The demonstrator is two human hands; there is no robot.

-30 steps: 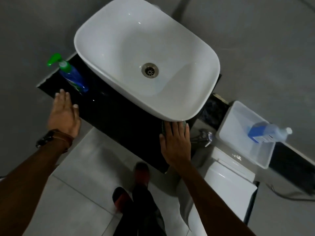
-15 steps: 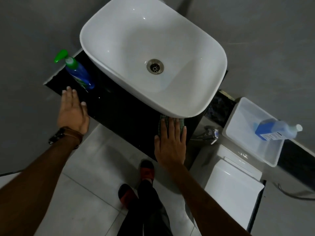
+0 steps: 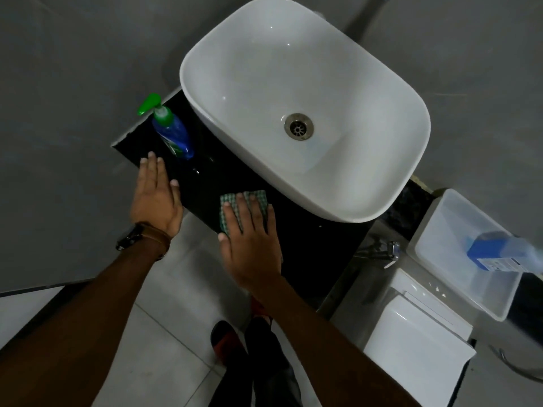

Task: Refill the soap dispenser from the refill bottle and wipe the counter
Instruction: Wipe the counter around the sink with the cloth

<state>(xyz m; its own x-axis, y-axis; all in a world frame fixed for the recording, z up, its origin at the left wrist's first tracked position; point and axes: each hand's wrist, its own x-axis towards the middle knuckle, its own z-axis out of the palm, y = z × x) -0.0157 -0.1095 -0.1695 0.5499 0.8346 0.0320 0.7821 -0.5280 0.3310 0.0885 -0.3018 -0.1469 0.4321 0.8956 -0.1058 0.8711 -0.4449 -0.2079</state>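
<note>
The soap dispenser [image 3: 172, 132], blue with a green pump, stands at the left end of the black counter [image 3: 205, 174]. My left hand [image 3: 157, 198] lies flat and open on the counter's left edge, just in front of the dispenser and not touching it. My right hand [image 3: 249, 233] presses flat on a green checked cloth [image 3: 232, 201] on the counter's front, beside the white basin [image 3: 305, 104]. The blue refill bottle [image 3: 499, 255] lies on its side in a clear plastic tub [image 3: 440, 230] at the far right.
A white toilet cistern [image 3: 417, 342] stands under the tub at lower right, with a metal tap fitting [image 3: 385, 251] beside it. Grey walls surround the counter. My shoes [image 3: 229, 339] are on the tiled floor below.
My right hand has slid the cloth leftwards along the counter's front, from under the basin's right side towards the left hand. The left hand stays flat by the dispenser.
</note>
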